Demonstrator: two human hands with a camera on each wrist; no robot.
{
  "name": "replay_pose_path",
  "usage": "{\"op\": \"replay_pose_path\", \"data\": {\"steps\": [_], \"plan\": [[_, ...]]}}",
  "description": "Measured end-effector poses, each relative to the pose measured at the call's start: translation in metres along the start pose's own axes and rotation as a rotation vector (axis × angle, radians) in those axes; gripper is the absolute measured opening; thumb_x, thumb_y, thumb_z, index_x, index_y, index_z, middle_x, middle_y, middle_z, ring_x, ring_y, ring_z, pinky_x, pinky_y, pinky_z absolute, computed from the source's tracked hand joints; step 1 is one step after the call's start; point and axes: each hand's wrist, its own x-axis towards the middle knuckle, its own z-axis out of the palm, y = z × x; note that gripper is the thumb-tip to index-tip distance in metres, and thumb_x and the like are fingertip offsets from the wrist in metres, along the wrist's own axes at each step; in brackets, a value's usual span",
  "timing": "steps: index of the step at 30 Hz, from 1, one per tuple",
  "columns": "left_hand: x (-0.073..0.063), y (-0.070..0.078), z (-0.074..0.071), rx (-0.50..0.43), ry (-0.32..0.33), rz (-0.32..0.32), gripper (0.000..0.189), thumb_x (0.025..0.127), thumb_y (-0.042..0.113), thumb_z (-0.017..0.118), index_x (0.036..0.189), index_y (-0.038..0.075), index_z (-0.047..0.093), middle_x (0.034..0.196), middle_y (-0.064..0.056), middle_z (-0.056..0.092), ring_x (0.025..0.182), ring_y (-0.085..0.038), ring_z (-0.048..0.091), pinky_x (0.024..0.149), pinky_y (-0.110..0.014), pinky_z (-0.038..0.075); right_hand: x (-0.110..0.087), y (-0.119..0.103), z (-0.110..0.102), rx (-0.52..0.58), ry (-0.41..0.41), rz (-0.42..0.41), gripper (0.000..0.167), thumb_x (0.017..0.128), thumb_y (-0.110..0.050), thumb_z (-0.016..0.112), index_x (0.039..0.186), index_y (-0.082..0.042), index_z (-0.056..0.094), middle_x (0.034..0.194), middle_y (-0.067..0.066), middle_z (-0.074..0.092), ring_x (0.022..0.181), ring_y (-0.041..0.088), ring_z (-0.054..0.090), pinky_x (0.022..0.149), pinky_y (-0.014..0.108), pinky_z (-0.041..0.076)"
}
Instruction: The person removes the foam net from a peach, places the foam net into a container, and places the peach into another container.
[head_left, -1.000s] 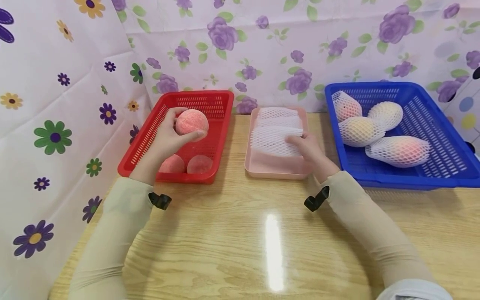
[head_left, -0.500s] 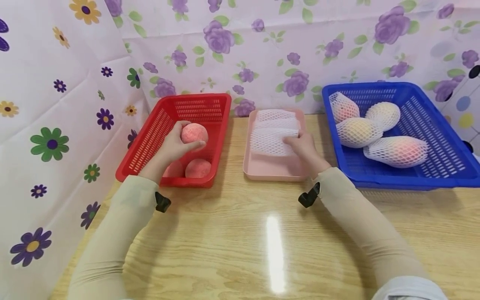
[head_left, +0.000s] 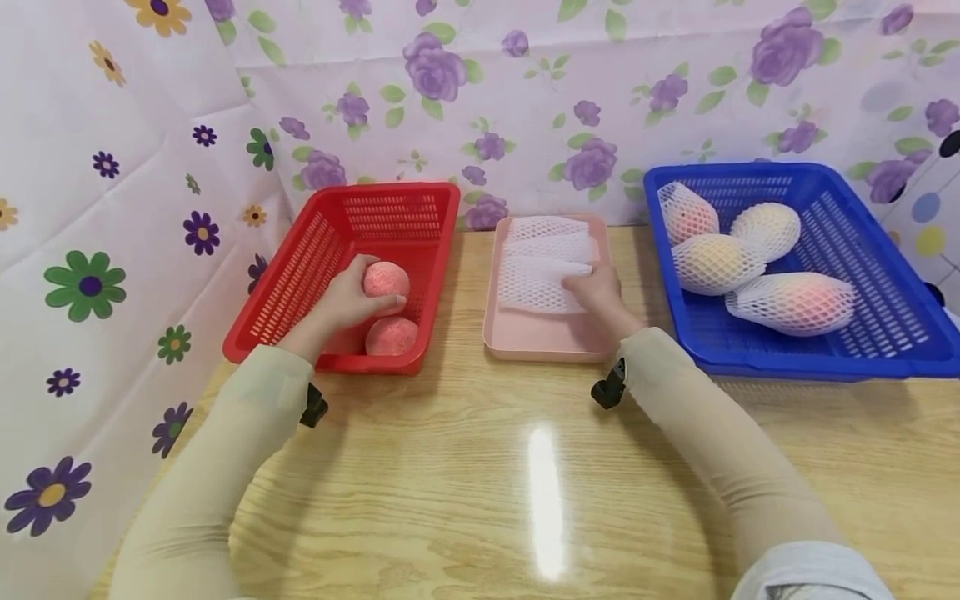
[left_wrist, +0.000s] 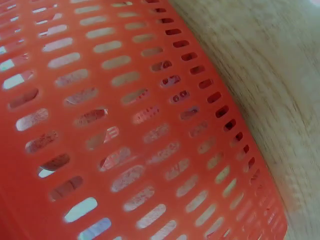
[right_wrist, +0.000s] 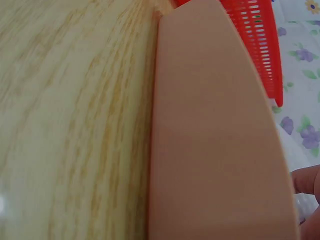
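My left hand [head_left: 348, 296] grips a round pinkish-red peach [head_left: 386, 282] between thumb and fingers, low inside the red basket [head_left: 442, 250]. Just in front of it, another peach [head_left: 392, 337] lies at the basket's near wall. The left wrist view is mostly filled by the slotted red wall [left_wrist: 15, 200], so hand and fruit show only through the slots. Over the pink tray [head_left: 517, 337], my right hand [head_left: 600, 296] pinches the right edge of a white foam net sleeve [head_left: 536, 287]. More sleeves [head_left: 551, 227] lie behind it. The tray's side [right_wrist: 215, 130] hides most of this hand in the right wrist view.
A blue basket [head_left: 757, 354] stands at the right, holding several fruits in white foam nets, such as a pinkish one [head_left: 802, 302] and a yellow one [head_left: 716, 265]. A flowered cloth [head_left: 525, 100] hangs behind the wooden table [head_left: 450, 483].
My left hand has lowered the peach deeper into the red basket, toward the near wall. My right hand has shifted slightly left and down, staying at the foam net sleeve.
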Motion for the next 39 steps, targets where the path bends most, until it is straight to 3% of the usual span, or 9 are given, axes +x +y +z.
{"op": "replay_pose_path", "data": {"steps": [6, 15, 20, 30, 39], "plan": [[0.006, 0.002, 0.0, 0.015, -0.045, -0.03, 0.078, 0.082, 0.035, 0.073, 0.14, 0.011, 0.027, 0.131, -0.014, 0.048, 0.115, -0.031, 0.051, 0.098, -0.052, 0.046, 0.005, 0.003, 0.002, -0.029, 0.007, 0.05, 0.058, 0.08, -0.008, 0.062, 0.133, 0.008, 0.045, 0.132, 0.022, 0.051, 0.111, 0.028, 0.048, 0.104, 0.038, 0.041], [0.014, 0.003, 0.004, 0.042, -0.117, -0.088, 0.075, 0.081, 0.033, 0.073, 0.137, 0.011, 0.028, 0.129, -0.015, 0.048, 0.114, -0.032, 0.05, 0.098, -0.054, 0.046, 0.008, 0.011, 0.007, -0.13, 0.011, 0.062, 0.055, 0.083, -0.012, 0.062, 0.133, 0.006, 0.047, 0.134, 0.022, 0.051, 0.122, 0.033, 0.048, 0.108, 0.039, 0.038], [0.016, 0.001, 0.006, 0.061, -0.129, -0.109, 0.075, 0.08, 0.033, 0.074, 0.136, 0.011, 0.03, 0.13, -0.015, 0.048, 0.114, -0.033, 0.049, 0.098, -0.054, 0.045, 0.011, 0.014, 0.008, -0.183, 0.018, 0.021, 0.054, 0.084, -0.014, 0.062, 0.133, 0.005, 0.048, 0.135, 0.022, 0.051, 0.126, 0.034, 0.046, 0.108, 0.04, 0.037], [0.021, -0.003, 0.01, 0.076, -0.173, -0.127, 0.07, 0.082, 0.033, 0.073, 0.134, 0.01, 0.033, 0.128, -0.017, 0.049, 0.113, -0.033, 0.049, 0.099, -0.053, 0.045, 0.015, 0.017, 0.006, -0.289, 0.01, -0.092, 0.045, 0.08, -0.012, 0.064, 0.119, 0.009, 0.054, 0.122, 0.025, 0.057, 0.114, 0.038, 0.052, 0.102, 0.044, 0.042], [0.015, 0.0, 0.01, 0.002, -0.171, -0.171, 0.073, 0.08, 0.033, 0.074, 0.135, 0.014, 0.03, 0.131, -0.013, 0.046, 0.115, -0.032, 0.048, 0.098, -0.053, 0.046, 0.013, 0.014, 0.007, -0.233, 0.061, -0.104, 0.048, 0.08, -0.01, 0.065, 0.121, 0.004, 0.047, 0.121, 0.024, 0.056, 0.115, 0.04, 0.051, 0.102, 0.045, 0.041]]}}
